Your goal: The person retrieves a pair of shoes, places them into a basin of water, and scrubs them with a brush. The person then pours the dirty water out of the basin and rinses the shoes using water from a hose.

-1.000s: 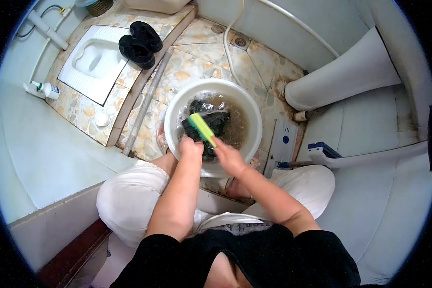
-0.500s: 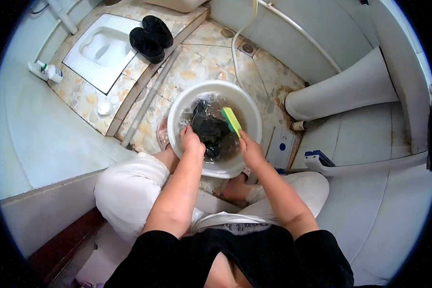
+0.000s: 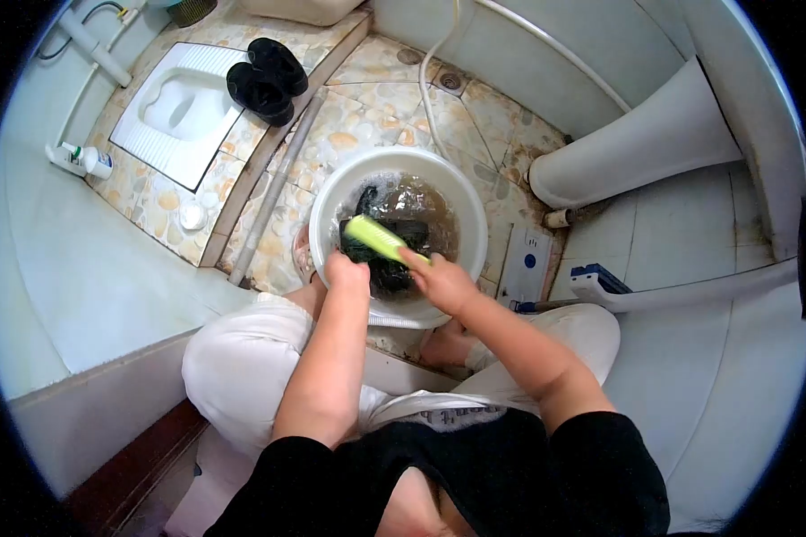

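A white plastic basin (image 3: 477,234) stands on the floor between my feet, holding murky, sudsy water (image 3: 437,208). In it lies a soaked black item (image 3: 411,233), partly under water; its exact kind cannot be made out. At the near left side of the basin, my left hand (image 3: 346,271) is closed on the edge of this black item. My right hand (image 3: 444,283) grips the handle of a yellow-green scrub brush (image 3: 376,237). The brush head lies over the left part of the black item, close to my left hand, with its bristles hidden beneath.
A pair of black shoes (image 3: 267,82) rests on the raised ledge beside a squat toilet (image 3: 177,112). A grey pipe (image 3: 279,183) runs along the step. Bottles (image 3: 90,161) stand at the left wall, and a white pedestal (image 3: 631,143) is on the right. A hose (image 3: 428,107) trails behind the basin.
My right hand has swung the brush leftward, from the right side of the black item across to its left part near my left hand. My left hand has shifted slightly.
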The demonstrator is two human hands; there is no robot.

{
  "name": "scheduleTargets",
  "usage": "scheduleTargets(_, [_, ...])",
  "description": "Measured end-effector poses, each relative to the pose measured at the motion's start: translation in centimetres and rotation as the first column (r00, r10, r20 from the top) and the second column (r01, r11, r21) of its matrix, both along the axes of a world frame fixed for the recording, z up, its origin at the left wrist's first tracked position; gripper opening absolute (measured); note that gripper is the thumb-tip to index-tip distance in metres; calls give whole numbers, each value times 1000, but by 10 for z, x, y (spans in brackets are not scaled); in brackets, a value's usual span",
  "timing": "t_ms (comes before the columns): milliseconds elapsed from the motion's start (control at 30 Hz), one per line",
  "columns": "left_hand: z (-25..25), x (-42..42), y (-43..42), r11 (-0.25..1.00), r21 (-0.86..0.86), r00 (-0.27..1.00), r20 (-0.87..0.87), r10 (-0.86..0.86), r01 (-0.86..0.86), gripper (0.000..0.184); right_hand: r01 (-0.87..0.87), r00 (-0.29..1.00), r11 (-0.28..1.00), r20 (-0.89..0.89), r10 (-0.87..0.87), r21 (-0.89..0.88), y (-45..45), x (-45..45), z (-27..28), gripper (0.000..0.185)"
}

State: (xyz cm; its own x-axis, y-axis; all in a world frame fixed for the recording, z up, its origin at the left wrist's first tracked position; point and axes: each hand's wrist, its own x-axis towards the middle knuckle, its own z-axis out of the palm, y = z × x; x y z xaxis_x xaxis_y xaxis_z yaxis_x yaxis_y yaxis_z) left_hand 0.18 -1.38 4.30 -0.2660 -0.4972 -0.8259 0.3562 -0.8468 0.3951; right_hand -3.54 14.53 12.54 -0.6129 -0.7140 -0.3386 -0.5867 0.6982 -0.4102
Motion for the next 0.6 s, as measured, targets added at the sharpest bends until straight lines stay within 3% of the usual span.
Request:
scheduleTargets(33, [21, -5, 0, 996, 75, 992, 123, 35, -44, 32, 198, 973, 980, 111, -200, 37, 13, -4, -17, 38])
scheduleTargets(67, [34, -6, 2, 986, 142, 965, 257, 52, -91, 33, 525, 832, 848, 255, -493, -74, 37, -16, -83, 36])
scheduleTargets(100, [23, -2, 4, 988, 139, 961, 274, 30, -70, 33, 649, 709, 757, 296, -640, 79, 38, -20, -43, 38])
scheduleTargets(133, [10, -3, 1, 996, 69, 984, 173, 46, -59, 34, 662, 697, 746, 303, -650, 77, 38, -20, -50, 38])
scheduleTargets(167, [-2, -4, -2, 998, 0, 996, 65, 60, -60, 36, 648, 740, 760, 271, -616, -44, 34, -21, -62, 38])
scheduleTargets(200, [-4, -3, -1, 999, -5, 996, 73, 45, -45, 36, 627, 774, 763, 235, -588, -157, 31, -18, -76, 39])
scheduleTargets(233, [-4, -2, 2, 998, -65, 999, 35, -16, 18, 39, 560, 825, 814, 198, -530, -154, 20, -9, -85, 38])
scheduleTargets(267, [-5, -2, 3, 989, -128, 997, -3, -75, 74, 43, 516, 846, 835, 267, -462, -190, 8, 4, -94, 43])
scheduleTargets(300, [-6, -3, 3, 988, -133, 996, 1, -84, 83, 43, 495, 852, 860, 262, -453, -126, -7, 8, -86, 44])
scheduleTargets(400, [-10, 4, -1, 848, -188, 850, 304, -430, 496, 48, 527, 816, 850, 271, -511, 14, -16, -7, -91, 44])
scheduleTargets(433, [-13, 3, -4, 820, -95, 788, 355, -502, 565, 48, 534, 811, 843, 244, -532, 63, -14, -19, -94, 43])
scheduleTargets(467, [-15, 3, -4, 813, -96, 781, 362, -509, 575, 48, 603, 761, 796, 256, -596, 59, -15, -34, -97, 42])
scheduleTargets(533, [-7, 0, 0, 882, -154, 860, 349, -373, 445, 46, 663, 720, 737, 156, -676, 134, 4, -66, -156, 41])
scheduleTargets(600, [-12, 6, -3, 891, -159, 878, 313, -363, 425, 50, 679, 699, 723, 184, -690, 131, 12, -65, -127, 40])
